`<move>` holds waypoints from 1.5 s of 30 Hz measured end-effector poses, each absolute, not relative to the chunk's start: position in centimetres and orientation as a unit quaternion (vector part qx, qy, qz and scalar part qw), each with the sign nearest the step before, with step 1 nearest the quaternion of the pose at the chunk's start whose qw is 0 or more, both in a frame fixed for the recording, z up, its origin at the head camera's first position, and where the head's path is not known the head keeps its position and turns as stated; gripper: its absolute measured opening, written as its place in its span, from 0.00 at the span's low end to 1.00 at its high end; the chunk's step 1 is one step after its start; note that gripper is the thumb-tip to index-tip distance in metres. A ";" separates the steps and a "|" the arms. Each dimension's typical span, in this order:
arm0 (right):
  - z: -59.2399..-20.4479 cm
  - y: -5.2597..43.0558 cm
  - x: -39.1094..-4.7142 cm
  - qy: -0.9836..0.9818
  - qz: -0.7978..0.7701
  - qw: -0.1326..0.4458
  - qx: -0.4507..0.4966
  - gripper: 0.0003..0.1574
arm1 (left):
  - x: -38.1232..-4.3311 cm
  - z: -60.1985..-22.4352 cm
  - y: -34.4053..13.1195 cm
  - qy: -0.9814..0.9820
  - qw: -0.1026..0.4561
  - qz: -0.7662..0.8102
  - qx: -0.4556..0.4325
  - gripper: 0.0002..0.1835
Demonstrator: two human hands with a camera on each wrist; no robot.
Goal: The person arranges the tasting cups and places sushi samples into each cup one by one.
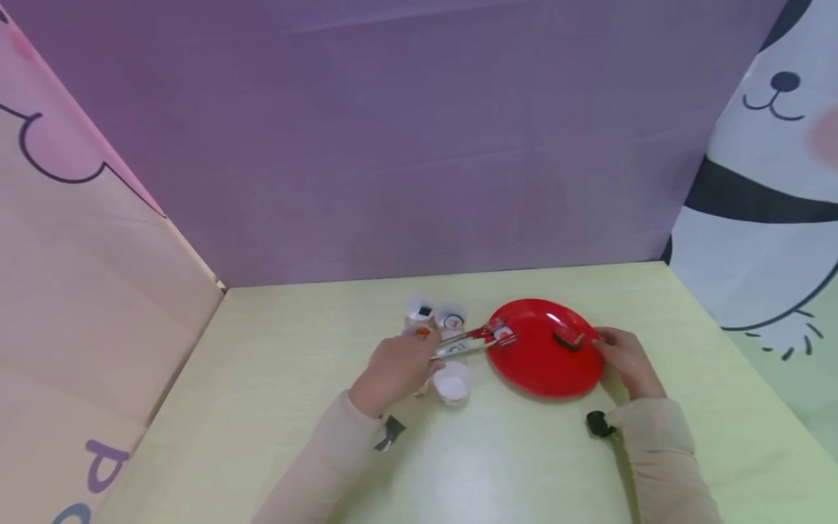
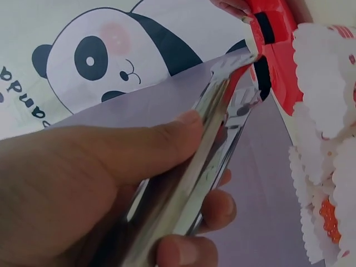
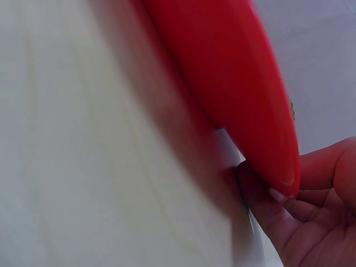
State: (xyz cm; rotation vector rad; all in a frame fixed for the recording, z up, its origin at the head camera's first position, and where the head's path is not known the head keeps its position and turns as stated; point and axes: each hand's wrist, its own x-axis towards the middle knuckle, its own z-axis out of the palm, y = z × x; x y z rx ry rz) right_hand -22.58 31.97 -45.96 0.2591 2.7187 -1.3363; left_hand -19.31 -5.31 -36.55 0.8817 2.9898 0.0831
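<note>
My left hand [image 1: 399, 367] grips silver tongs [image 1: 461, 348] with fork-like ends, thumb on one arm and fingers round the other. Between the tong tips is a small toy-like sushi roll [image 1: 503, 334] with a dark wrap and pale middle, at the left edge of a red plate [image 1: 543, 375]. On the plate's right half lies a second sushi piece [image 1: 568, 339], red on top with a black band. At the right rim, my right hand [image 1: 625, 356] pinches the plate between thumb and fingers; in the right wrist view the hand [image 3: 317, 217] holds that rim, which looks slightly raised.
Left of the plate stand several white paper cups with scalloped edges, partly behind the left hand. Two at the back, a left cup [image 1: 419, 309] and a right cup [image 1: 450, 316], hold sushi pieces; a white cup [image 1: 452, 382] stands nearer. A purple backdrop [image 1: 425, 145] rises behind the table.
</note>
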 end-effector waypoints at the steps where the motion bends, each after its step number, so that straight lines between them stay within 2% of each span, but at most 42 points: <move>1: -46.0 32.0 -22.6 0.892 -0.440 0.053 0.086 0.27 | -19.3 -36.5 -5.5 0.958 0.014 0.028 0.286 0.20; 10: -46.0 32.1 -22.5 0.888 -0.445 0.068 0.097 0.28 | -18.9 -36.4 -7.1 0.952 -0.013 0.061 0.299 0.19; 19: -45.9 32.1 -22.5 0.887 -0.445 0.072 0.102 0.28 | -18.9 -36.1 -8.4 0.957 0.013 0.081 0.279 0.21; 26: -45.9 32.1 -22.6 0.890 -0.442 0.064 0.097 0.27 | -19.0 -36.0 -9.8 0.957 0.037 0.103 0.269 0.28; 34: -45.8 32.0 -22.7 0.889 -0.443 0.063 0.096 0.27 | -19.4 -35.9 -11.7 0.958 0.035 0.095 0.269 0.14; 45: -45.8 31.9 -22.7 0.887 -0.446 0.071 0.099 0.28 | -19.5 -35.8 -13.3 0.952 0.020 0.096 0.289 0.14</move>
